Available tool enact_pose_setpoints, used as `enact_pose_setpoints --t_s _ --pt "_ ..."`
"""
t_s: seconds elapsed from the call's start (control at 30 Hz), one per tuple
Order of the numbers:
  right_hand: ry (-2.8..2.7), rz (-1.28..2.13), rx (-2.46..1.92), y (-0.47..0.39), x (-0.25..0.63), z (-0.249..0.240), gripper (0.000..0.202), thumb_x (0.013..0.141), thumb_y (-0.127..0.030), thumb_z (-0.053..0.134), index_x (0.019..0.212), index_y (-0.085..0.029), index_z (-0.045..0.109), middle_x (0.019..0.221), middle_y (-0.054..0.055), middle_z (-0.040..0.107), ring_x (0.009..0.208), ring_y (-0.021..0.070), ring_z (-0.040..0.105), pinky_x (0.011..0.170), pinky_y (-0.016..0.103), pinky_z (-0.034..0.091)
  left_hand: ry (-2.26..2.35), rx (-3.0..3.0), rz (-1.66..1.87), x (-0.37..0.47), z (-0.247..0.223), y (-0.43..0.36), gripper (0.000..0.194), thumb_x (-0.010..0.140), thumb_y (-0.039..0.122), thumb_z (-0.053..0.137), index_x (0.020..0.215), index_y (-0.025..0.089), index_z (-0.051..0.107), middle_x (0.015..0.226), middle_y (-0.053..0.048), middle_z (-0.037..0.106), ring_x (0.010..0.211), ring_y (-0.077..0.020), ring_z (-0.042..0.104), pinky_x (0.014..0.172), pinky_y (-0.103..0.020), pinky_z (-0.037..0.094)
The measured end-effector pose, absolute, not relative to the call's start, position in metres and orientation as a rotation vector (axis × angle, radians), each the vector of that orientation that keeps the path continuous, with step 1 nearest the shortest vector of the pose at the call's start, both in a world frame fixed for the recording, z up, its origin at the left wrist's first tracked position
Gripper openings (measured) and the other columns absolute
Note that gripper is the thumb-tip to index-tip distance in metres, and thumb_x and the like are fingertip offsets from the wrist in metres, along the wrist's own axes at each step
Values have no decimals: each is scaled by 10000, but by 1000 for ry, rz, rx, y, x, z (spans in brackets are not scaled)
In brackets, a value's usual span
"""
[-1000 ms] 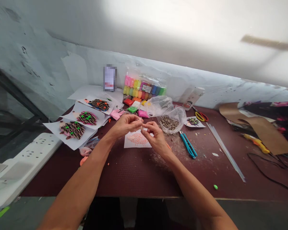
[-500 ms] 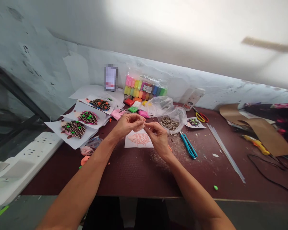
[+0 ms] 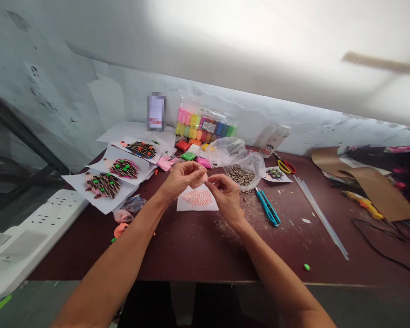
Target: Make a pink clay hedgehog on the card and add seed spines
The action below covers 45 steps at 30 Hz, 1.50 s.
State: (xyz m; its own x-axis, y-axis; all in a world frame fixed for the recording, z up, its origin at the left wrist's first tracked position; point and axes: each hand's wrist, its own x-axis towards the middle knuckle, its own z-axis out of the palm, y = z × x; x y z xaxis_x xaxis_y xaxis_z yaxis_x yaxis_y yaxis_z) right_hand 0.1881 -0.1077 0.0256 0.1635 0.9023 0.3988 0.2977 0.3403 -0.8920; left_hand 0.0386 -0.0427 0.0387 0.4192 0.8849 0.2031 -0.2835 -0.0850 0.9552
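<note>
My left hand (image 3: 186, 178) and my right hand (image 3: 224, 193) meet above a white paper (image 3: 182, 203) bearing an orange drawing of a rounded animal with legs. Fingers of both hands are pinched together at their tips, nearly touching. Something small and pale seems to lie between them, too small to make out. Just behind my right hand, a clear plastic bag (image 3: 257, 165) holds striped seeds (image 3: 239, 175). Lumps of pink (image 3: 164, 163), green (image 3: 189, 156) and red clay (image 3: 183, 146) lie behind my left hand.
At left are seed-covered pictures (image 3: 124, 168) and a white power strip (image 3: 51, 212). Packed coloured clay (image 3: 208, 127) stands at the back. A teal cutter (image 3: 268, 207), scissors (image 3: 287, 167), glue sticks (image 3: 323, 218) and a yellow glue gun (image 3: 365, 205) lie to the right.
</note>
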Motion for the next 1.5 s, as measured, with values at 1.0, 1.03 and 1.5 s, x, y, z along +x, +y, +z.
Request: enact_pose_setpoints --t_s 1.0,1.03,1.5 --pt "-1428 836 -1200 -103 191 28 317 813 -493 694 715 -208 594 633 -33 542 560 100 428 523 238 372 696 1433 1051 31 41 -41 347 739 464 768 706 136 661 608 0 608 504 -80 496 469 -206 395" --pt "-1426 841 -1205 -103 192 29 320 815 -503 688 727 -208 599 643 -29 555 563 102 445 524 238 386 703 1438 1059 31 41 -40 348 738 470 767 713 136 675 647 -16 639 544 -94 531 497 -214 424" --pt "-1363 748 -1204 -98 199 26 279 818 -451 671 705 -209 592 625 -27 558 575 111 480 556 247 405 688 1489 823 25 37 -39 428 736 462 778 990 143 648 835 -18 640 683 -117 607 588 -221 498"
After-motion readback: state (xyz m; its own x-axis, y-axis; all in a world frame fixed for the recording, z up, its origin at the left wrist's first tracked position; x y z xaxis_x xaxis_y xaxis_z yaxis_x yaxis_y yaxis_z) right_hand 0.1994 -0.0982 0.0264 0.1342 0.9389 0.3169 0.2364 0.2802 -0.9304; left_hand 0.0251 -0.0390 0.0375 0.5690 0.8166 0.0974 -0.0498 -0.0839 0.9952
